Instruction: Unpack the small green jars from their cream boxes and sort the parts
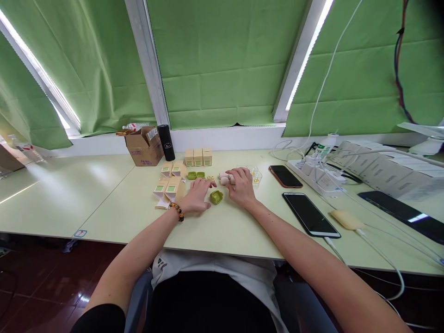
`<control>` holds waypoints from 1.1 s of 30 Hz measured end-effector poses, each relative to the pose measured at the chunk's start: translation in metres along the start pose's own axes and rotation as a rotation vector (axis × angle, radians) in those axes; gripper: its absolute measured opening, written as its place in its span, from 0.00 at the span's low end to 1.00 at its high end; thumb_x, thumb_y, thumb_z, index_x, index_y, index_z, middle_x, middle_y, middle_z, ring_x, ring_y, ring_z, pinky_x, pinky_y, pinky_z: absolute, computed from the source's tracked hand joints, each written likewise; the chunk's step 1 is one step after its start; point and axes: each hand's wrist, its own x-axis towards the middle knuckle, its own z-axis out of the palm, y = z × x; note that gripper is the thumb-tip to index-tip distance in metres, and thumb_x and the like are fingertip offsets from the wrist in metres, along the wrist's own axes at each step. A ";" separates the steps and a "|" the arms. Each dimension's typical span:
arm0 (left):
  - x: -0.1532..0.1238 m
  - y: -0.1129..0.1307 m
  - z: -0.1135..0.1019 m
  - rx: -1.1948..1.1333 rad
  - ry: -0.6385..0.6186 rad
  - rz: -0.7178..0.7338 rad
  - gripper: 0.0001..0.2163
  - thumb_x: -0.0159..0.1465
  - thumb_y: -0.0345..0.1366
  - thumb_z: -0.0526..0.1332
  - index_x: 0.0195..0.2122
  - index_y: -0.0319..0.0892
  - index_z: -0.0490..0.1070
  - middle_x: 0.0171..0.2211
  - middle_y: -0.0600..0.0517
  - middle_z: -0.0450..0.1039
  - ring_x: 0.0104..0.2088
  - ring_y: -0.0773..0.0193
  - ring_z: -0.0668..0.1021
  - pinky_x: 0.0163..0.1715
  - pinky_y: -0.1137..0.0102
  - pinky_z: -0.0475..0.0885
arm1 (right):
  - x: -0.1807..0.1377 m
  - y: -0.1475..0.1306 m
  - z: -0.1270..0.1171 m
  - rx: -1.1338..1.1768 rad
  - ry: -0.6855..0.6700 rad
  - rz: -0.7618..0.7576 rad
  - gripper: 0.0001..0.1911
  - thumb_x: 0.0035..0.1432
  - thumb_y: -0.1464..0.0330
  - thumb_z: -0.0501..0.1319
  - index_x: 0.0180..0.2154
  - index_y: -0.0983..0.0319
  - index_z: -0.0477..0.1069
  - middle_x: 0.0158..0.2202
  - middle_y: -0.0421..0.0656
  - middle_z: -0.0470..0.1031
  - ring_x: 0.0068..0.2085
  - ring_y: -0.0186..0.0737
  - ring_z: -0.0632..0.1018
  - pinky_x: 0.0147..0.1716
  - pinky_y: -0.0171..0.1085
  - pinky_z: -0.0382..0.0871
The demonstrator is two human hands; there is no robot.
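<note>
My left hand rests low over the table with its fingers apart and nothing in it. Close to its thumb is a small green scalloped cup. On the other side of the cup, my right hand has its fingers and thumb curled around a small pale pink piece, which they partly hide. More pink pieces lie against it. Beyond my left fingertips are two green square trays and tiny cream pieces. Clear plastic containers with yellow bits stand behind my right hand.
Opened cream boxes stand left of my left hand; closed ones stand farther back. A cardboard carton and black cylinder are at back left. Phones, a power strip, cables and white boxes occupy the right.
</note>
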 end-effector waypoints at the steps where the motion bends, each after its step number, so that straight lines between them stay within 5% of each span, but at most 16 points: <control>1: 0.000 -0.001 0.001 0.005 -0.022 0.005 0.31 0.51 0.27 0.70 0.56 0.48 0.67 0.55 0.45 0.71 0.60 0.44 0.68 0.63 0.48 0.64 | 0.000 -0.001 -0.001 0.018 0.017 -0.012 0.24 0.53 0.75 0.62 0.54 0.58 0.72 0.53 0.51 0.75 0.58 0.60 0.67 0.56 0.57 0.66; 9: 0.001 -0.001 0.019 0.024 0.040 0.054 0.30 0.60 0.39 0.72 0.62 0.46 0.66 0.59 0.42 0.71 0.61 0.42 0.69 0.63 0.47 0.62 | 0.002 -0.010 -0.002 0.083 0.045 -0.084 0.20 0.54 0.79 0.58 0.47 0.59 0.72 0.44 0.49 0.78 0.51 0.56 0.71 0.50 0.53 0.67; 15: 0.005 -0.009 0.028 -0.015 0.038 0.068 0.22 0.62 0.32 0.70 0.58 0.45 0.73 0.56 0.42 0.74 0.61 0.43 0.71 0.63 0.47 0.63 | 0.003 -0.012 -0.005 0.094 0.068 -0.095 0.19 0.55 0.79 0.57 0.47 0.60 0.73 0.43 0.49 0.79 0.50 0.56 0.72 0.48 0.52 0.68; 21: 0.009 -0.011 0.023 -0.445 0.261 0.120 0.20 0.60 0.28 0.69 0.54 0.46 0.76 0.55 0.45 0.77 0.58 0.52 0.76 0.62 0.53 0.67 | 0.004 -0.015 -0.010 0.109 0.151 -0.126 0.19 0.55 0.78 0.57 0.48 0.59 0.72 0.42 0.48 0.79 0.49 0.55 0.73 0.46 0.51 0.68; 25: 0.016 -0.013 0.022 -0.788 0.356 0.065 0.22 0.57 0.34 0.75 0.52 0.44 0.78 0.54 0.45 0.79 0.56 0.53 0.78 0.60 0.55 0.69 | 0.004 -0.021 -0.012 0.141 0.174 -0.182 0.18 0.57 0.78 0.57 0.49 0.58 0.70 0.42 0.48 0.79 0.48 0.55 0.73 0.46 0.52 0.69; 33: 0.014 -0.008 0.018 -1.330 0.220 0.010 0.30 0.62 0.51 0.74 0.61 0.42 0.73 0.55 0.39 0.80 0.52 0.53 0.82 0.51 0.61 0.74 | 0.002 -0.038 -0.017 0.313 0.225 -0.301 0.25 0.64 0.71 0.62 0.61 0.56 0.64 0.53 0.52 0.76 0.56 0.58 0.74 0.55 0.59 0.73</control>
